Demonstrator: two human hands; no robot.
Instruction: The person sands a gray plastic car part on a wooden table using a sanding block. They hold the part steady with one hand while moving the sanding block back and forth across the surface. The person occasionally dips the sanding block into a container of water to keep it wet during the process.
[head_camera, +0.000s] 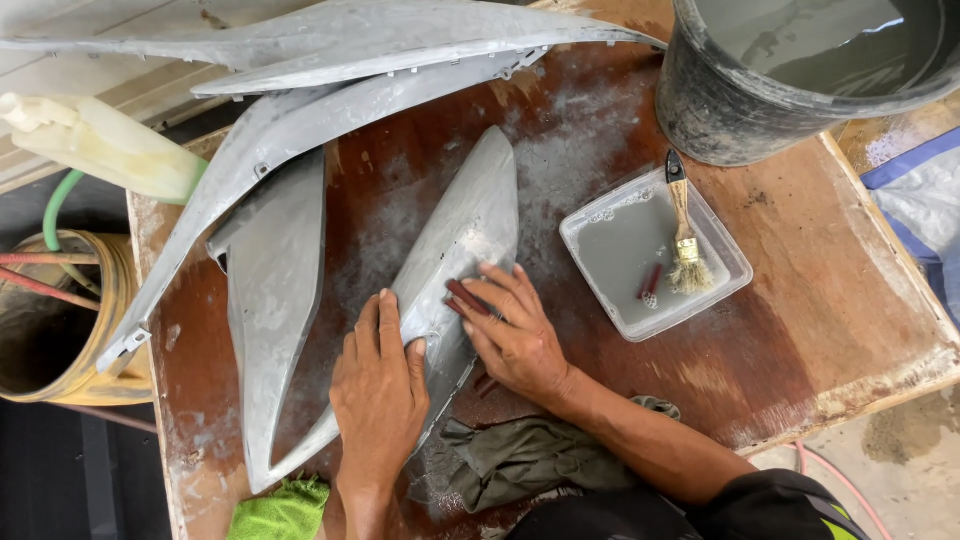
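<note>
**Wet Sanding of Grey Body Panel: Both Hands Engaged**

While the left hand (378, 385) lies flat with fingers spread on the lower part of the grey primed panel (455, 250), apparently to pin it against sliding, the right hand (515, 335) presses a small dark red sanding pad (467, 297) against the panel's surface. The right grip is closed lightly over the pad with fingers extended; the left grip is open, palm down, holding nothing.

The panel lies at centre frame, running diagonally across the desk (800, 330). A similar grey panel (270, 300) rests just beside it at left, and longer grey pieces (330, 60) lie across the upper left.

At right of centre, a clear shallow tray (592, 226) holds cloudy grey water, with a paintbrush (683, 235) resting in it, within easy reach. A dark bucket (740, 100) of grey water stands at upper right. An olive rag (520, 455) lies under the right forearm; a green cloth (285, 512) sits at the bottom edge.

The desk is reddish-brown board, wet and filmed with pale sanding residue. A yellow drum (60, 320) with hoses stands at left.
</note>
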